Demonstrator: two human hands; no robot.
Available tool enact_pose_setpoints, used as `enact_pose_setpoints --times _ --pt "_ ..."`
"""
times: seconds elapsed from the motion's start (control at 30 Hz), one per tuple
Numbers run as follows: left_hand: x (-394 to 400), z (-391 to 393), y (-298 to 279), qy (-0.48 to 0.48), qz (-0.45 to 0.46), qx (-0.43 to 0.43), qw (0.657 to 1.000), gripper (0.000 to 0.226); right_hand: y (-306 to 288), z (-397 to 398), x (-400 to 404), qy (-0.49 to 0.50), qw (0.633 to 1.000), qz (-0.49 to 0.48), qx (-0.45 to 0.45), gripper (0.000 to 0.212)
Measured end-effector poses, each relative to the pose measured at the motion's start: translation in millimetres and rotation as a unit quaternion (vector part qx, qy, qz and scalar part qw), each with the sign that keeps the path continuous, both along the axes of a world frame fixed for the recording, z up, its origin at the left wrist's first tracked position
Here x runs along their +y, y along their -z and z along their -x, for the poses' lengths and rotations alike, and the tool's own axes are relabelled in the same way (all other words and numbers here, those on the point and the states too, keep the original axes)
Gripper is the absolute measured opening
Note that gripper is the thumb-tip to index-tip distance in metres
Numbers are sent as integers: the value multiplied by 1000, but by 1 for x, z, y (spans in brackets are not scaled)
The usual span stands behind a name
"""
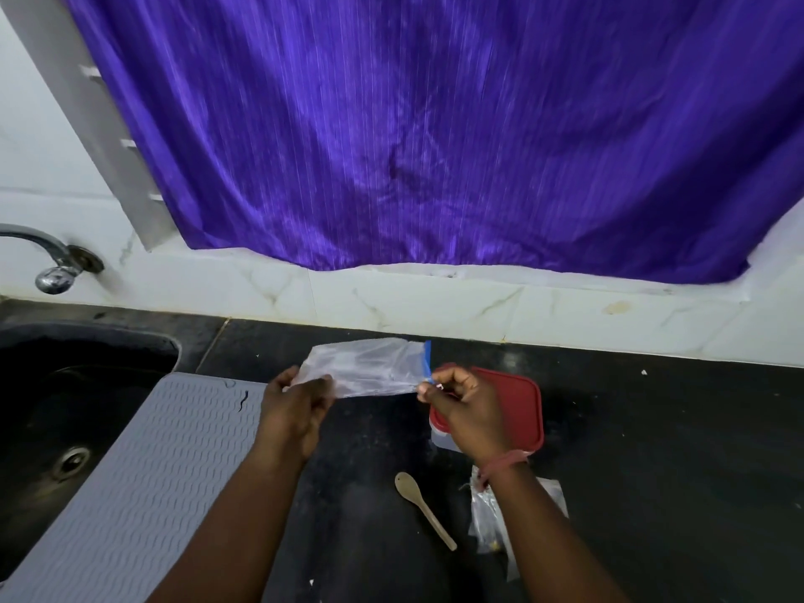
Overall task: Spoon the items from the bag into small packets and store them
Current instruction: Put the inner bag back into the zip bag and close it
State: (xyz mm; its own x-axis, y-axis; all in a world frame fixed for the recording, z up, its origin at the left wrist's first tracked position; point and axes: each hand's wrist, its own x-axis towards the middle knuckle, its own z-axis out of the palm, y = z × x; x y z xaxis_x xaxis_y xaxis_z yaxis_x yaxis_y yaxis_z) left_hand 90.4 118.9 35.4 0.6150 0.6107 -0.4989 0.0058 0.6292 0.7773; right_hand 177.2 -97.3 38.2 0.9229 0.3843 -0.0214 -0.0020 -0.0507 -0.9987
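I see no readable writing. My left hand [296, 406] and right hand [461, 402] pinch opposite ends of a clear packet [370, 367] above the table [652, 428]; spoon [424, 509], red-lidded container [517, 406] lie nearby.

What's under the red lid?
The red lid sits on a clear plastic container on the black counter. Only a corner of the container shows; the right hand covers the rest, so its contents cannot be seen.
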Motion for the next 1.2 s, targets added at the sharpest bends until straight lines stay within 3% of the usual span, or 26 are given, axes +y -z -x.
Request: enact_pose_setpoints --times 0.1,0.2,0.3,0.37,0.43,0.5,0.6,0.67,0.77,0.87,0.97,1.07,1.13,1.2 --pt "8 -2 6 -110 4 4 994 49 8 -2 -4 -48 997 35 -50 12" --pt "9 -3 7 -98 23 -59 993 47 9 -1 -10 -120 987 92 -60 16" --pt "0 -1 -5 -41 -10 -107 993 31 -6 2 -8 -128 980 124 -91 26" --pt "-3 0 -19 -9 -60 -96 994 12 -19 -1 -6 -6 990 97 -102 44" --pt "-6 4 -31 57 -102 -79 990 15 -26 -7 -4 97 980 100 -144 43" --pt "-10 8 -45 155 -132 -50 978 25 -28 -12 2 71 982 96 -147 28" --pt "-19 11 -58 287 -189 -14 939 39 -23 -13 14 -63 996 50 -38 56" --pt "-23 12 -61 309 -198 -5 930 41 -19 -12 21 -100 995 -2 7 34" --pt "-18 15 -64 269 -207 19 940 25 -16 -8 23 -51 988 -115 87 3" --pt "-11 16 -55 185 -198 39 962 31 -16 -10 20 14 984 -137 112 9" --pt "-20 13 -50 101 -237 83 963 30 -19 -7 22 58 986 -122 96 8" --pt "-31 7 -48 42 -261 65 962 34 -21 -2 25 97 989 -98 53 4" --pt "-29 4 -38 105 -243 35 964 48 -27 -4 28 131 986 -101 30 11" --pt "-23 11 -24 252 -143 2 957 58 -33 -11 30 173 978 -115 18 12"
